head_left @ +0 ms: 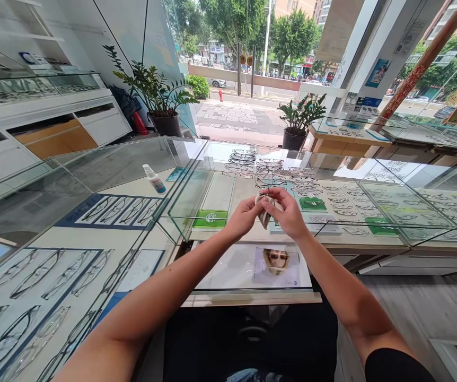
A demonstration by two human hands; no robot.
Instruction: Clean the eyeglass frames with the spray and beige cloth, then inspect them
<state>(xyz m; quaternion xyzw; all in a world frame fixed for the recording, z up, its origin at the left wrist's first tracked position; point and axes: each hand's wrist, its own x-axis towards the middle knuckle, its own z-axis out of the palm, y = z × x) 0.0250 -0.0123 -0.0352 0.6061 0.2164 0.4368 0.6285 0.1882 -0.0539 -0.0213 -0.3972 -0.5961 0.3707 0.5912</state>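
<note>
Cloth [265,219] bunched mid-scene, over the glass desk [248,300]. My left hand [243,216] and right hand [289,213] close together, thumbs and fingers pinching it from both sides. Thin glasses [268,179] show just past my fingers, far side; can't tell whether I grip them. Spray bottle [154,179] off to the left, green box [311,207] to the right, photo card [277,267] on the near side below my wrists.

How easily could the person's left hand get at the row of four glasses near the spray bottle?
Probably no: display glass appears to cover the four glasses, and the left hand is busy holding a pale cloth together with the right hand.
</note>
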